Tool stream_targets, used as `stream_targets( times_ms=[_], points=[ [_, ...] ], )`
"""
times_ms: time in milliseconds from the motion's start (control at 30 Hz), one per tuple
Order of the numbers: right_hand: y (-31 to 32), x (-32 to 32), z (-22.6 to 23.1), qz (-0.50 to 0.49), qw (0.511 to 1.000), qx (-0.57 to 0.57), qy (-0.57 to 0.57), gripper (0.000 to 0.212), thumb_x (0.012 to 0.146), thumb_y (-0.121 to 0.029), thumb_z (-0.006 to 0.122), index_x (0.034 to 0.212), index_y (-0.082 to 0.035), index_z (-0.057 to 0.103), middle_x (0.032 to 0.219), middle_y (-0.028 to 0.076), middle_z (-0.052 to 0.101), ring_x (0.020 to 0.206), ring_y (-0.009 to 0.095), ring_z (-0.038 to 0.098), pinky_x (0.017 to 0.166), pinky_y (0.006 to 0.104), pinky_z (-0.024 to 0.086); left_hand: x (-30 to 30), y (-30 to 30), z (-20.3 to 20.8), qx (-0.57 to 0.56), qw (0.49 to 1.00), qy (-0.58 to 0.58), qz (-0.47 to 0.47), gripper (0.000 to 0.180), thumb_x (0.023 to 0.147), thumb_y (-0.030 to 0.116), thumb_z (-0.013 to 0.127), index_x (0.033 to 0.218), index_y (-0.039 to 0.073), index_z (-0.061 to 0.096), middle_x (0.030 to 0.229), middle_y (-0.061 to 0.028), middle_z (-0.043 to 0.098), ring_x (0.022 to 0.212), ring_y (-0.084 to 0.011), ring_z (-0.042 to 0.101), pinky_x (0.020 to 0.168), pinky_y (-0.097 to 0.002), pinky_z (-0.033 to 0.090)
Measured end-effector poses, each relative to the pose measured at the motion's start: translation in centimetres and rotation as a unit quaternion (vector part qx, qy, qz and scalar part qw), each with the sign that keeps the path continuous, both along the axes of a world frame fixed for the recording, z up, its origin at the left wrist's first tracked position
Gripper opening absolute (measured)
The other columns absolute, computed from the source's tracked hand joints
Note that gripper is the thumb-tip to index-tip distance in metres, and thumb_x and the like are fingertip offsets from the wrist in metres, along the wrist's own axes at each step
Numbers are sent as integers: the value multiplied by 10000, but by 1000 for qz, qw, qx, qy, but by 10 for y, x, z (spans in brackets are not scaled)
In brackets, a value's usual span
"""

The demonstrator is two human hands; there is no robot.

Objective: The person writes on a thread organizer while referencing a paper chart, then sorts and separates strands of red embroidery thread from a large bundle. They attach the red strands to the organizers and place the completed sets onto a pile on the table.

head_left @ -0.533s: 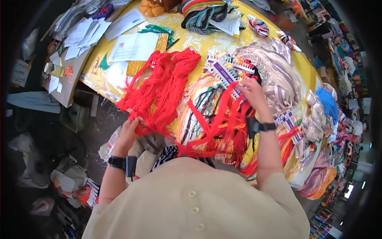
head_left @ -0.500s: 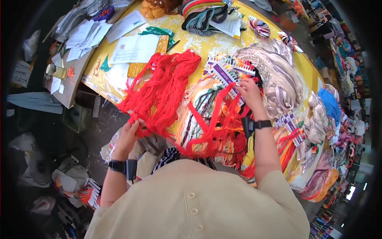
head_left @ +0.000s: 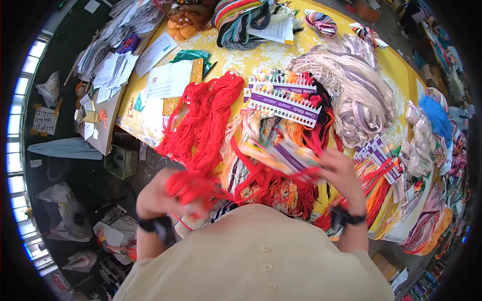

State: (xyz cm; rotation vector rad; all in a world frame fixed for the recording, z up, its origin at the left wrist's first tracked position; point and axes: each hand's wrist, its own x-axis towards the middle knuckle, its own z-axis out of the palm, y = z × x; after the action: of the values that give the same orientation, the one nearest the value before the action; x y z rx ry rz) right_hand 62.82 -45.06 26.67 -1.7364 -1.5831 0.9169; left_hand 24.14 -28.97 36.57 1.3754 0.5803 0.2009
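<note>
My left hand is closed around a bunch of red yarn at the near edge of the yellow table. A larger heap of red yarn lies on the table just beyond it. My right hand grips a colour sample card with purple bands and red strands hanging from it. The picture is blurred around both hands. A second yarn sample card lies flat farther out.
A pale beige and lilac yarn heap fills the right of the table, with blue yarn and bagged skeins beyond. Papers and striped yarn bundles lie at the far side. A green crate stands on the floor to the left.
My left hand has gathered red yarn and pulled it toward my body. My right hand has lifted a sample card off the pile. The view has shifted down and closer.
</note>
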Motion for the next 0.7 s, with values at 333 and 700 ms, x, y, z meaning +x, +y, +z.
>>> stream_targets(
  times_ms=[333, 700],
  points=[
    [-49, 42, 61, -50, 994, -7, -94, 186, 660, -13, 698, 844, -36, 694, 854, 54, 562, 883, 231, 520, 755, 342, 432, 254, 80, -254, -126, 975, 72, 169, 254, 1020, 187, 527, 1197, 31, 621, 942, -60, 710, 671, -57, 563, 522, -199, 417],
    [130, 3, -143, -67, 952, 204, -217, 172, 729, -90, 754, 869, -45, 665, 1190, 129, 575, 1142, 334, 530, 959, 430, 443, 65, 22, -219, 13, 953, 195, 234, 296, 1038, 237, 472, 907, 12, 612, 695, -1, 571, 617, -103, 545, 581, -259, 448]
  ],
)
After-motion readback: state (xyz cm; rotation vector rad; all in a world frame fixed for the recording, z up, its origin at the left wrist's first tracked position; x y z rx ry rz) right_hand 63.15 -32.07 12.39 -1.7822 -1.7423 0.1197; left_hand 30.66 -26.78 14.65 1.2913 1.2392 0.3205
